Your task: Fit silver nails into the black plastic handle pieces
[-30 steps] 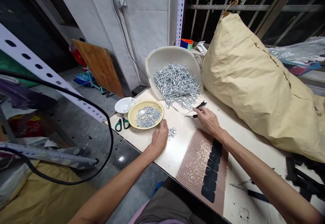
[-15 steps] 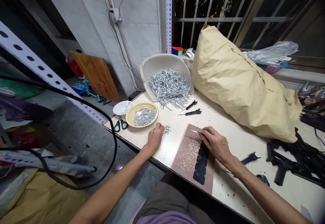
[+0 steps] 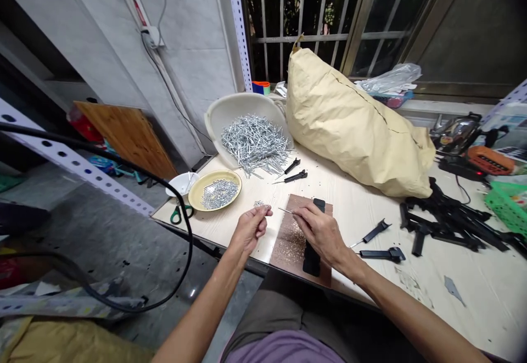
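Note:
My left hand [image 3: 250, 227] is raised a little above the table edge, fingers pinched on a small silver nut. My right hand [image 3: 318, 230] pinches a thin silver pin [image 3: 285, 210] that points left towards the left hand. Both hover over a brown board [image 3: 293, 241] carrying black plastic pieces [image 3: 312, 257]. A small heap of nuts [image 3: 259, 204] lies just beyond the left hand. A yellow dish [image 3: 214, 190] of nuts stands to the left, and a tilted white basin [image 3: 236, 111] spilling silver pins is behind.
A big tan paper sack [image 3: 354, 121] lies across the back of the table [image 3: 444, 275]. Black tools [image 3: 293, 172] lie near the pins, black parts [image 3: 448, 220] pile at the right, a green basket [image 3: 508, 201] beyond. Scissors [image 3: 179, 213] and a white bowl [image 3: 181, 183] sit at the left corner.
The view swung right. My right hand left the pin heap and came back over the brown board holding a pin. My left hand lifted off the table with a nut.

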{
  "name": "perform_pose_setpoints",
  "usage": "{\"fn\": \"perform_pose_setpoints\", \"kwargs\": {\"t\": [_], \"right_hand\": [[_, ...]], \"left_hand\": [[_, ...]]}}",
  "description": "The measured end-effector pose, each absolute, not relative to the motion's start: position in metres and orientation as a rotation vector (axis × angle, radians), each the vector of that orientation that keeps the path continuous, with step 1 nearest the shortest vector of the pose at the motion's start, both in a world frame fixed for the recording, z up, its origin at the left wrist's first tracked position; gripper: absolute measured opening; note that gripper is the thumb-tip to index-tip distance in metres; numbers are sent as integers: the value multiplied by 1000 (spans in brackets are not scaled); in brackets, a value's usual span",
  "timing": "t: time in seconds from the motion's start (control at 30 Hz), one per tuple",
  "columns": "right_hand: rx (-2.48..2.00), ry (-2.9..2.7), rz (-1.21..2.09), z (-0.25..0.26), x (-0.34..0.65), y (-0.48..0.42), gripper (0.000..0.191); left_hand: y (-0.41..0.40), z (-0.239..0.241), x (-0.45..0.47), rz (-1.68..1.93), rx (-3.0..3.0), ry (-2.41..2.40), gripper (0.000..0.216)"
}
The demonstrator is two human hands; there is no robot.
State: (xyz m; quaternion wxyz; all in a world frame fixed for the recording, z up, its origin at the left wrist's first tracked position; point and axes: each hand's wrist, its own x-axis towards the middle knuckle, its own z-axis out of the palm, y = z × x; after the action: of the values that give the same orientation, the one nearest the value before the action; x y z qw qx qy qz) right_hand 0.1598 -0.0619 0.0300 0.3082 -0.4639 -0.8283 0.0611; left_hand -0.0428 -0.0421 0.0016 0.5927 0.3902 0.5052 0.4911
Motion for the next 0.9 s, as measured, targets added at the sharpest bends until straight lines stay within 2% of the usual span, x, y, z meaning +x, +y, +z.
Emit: {"fn": "perform_pose_setpoints", "kwargs": {"t": [0.1, 0.23, 0.53, 0.77, 0.9], "right_hand": [[-1253, -2212, 140, 30, 157, -66, 28], [-1290, -2266, 78, 28, 159, -72, 27], [-1379, -2269, -35, 33, 164, -80, 26], [-1386, -2293, -135, 35, 166, -85, 27], [-1396, -2275, -13, 33, 171, -89, 24]], "left_hand": [[-57, 11, -25, 1157, 580, 913, 38], [-66, 17, -13, 1182, 508, 863, 36], [-71, 25, -4, 1200, 579, 900, 35], [-73, 19, -1, 1302, 868, 1056, 34], [-73, 15, 1, 1289, 983, 1076, 32]]}}
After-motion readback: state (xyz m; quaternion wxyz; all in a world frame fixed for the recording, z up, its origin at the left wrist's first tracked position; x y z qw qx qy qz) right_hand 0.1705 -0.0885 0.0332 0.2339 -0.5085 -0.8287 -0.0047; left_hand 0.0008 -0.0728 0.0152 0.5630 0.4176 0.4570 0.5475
